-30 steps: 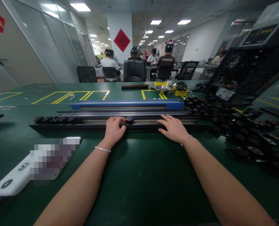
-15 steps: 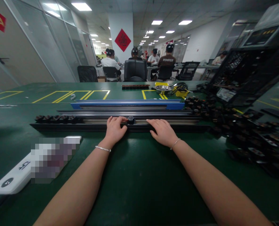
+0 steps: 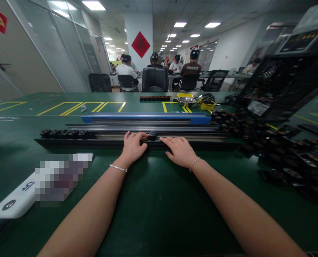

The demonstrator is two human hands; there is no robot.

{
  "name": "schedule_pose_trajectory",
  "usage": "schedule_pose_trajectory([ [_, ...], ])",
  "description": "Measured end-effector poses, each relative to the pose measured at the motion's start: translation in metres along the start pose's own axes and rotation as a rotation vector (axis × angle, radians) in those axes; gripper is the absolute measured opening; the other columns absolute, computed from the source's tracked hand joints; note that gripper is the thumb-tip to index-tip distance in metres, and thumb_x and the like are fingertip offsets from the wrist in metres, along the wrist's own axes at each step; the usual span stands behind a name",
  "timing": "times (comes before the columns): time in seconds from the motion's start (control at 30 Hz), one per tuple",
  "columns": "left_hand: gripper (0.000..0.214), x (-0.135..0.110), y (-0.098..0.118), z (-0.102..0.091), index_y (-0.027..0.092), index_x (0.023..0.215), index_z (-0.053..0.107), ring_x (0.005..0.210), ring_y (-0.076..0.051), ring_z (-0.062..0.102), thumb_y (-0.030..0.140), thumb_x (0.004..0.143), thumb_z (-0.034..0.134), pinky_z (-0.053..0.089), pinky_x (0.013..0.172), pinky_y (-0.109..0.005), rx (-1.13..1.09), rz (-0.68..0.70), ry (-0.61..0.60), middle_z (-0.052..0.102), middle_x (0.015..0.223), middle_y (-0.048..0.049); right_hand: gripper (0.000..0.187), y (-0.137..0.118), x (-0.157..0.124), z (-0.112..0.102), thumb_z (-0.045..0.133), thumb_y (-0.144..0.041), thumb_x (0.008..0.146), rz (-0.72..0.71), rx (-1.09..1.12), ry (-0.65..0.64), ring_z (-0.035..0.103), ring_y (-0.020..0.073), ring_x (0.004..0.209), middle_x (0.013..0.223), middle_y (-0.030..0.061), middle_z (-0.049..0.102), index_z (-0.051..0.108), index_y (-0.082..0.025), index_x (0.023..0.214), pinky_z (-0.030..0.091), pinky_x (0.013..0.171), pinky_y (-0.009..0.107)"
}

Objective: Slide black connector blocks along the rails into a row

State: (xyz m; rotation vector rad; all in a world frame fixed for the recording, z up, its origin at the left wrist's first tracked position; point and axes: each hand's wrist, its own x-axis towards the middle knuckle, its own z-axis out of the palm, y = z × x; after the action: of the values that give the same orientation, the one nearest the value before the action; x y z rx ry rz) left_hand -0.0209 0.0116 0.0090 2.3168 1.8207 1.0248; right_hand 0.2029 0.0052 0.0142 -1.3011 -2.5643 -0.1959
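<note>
Reaches forward over the green bench [image 3: 159,210] with both forearms [image 3: 92,203] slanting inward, palms down. Rests left hand [image 3: 133,147] half-curled, fingertips at the left side of the small black block [image 3: 152,135] midway along the black rail [image 3: 202,144], cannot tell if pinching; holds right hand [image 3: 180,151] just right of it, fingers outstretched, thumb parted, grip loosely spread around nothing.

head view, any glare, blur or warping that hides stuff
Head view: the ceiling lights glare near white; head view: wide-angle stretch seems to slant the glass partition at left; head view: the dark parts piled at right look smeared; head view: the black block between left hand and right hand is too dark for fine detail.
</note>
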Motion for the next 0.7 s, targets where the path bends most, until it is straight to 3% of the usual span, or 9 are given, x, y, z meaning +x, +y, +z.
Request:
schedule_pose_trajectory([
  [0.3, 0.032, -0.0005, -0.0007, 0.0007, 0.028, 0.102, 0.058, 0.108, -0.023, 0.058, 0.020, 0.072, 0.051, 0.012, 0.113, -0.051, 0.013, 0.025, -0.038, 0.071, 0.106, 0.0006, 0.057, -0.0064, 0.0047, -0.0044, 0.046, -0.030, 0.086, 0.034, -0.033, -0.054, 0.051, 0.0253, 0.113, 0.132, 0.0045, 0.055, 0.037, -0.033, 0.143, 0.034, 0.094, 0.042],
  [0.7, 0.035, -0.0022, 0.0024, 0.0006, 0.026, 0.109, 0.056, 0.108, -0.021, 0.058, 0.022, 0.075, 0.050, 0.013, 0.115, -0.047, 0.077, 0.084, -0.086, 0.069, 0.111, 0.0000, 0.052, -0.0094, 0.0095, -0.0084, 0.043, -0.032, 0.089, 0.072, -0.055, -0.103, 0.053, 0.0245, 0.106, 0.120, 0.0072, 0.060, 0.039, -0.033, 0.142, 0.034, 0.089, 0.039],
])
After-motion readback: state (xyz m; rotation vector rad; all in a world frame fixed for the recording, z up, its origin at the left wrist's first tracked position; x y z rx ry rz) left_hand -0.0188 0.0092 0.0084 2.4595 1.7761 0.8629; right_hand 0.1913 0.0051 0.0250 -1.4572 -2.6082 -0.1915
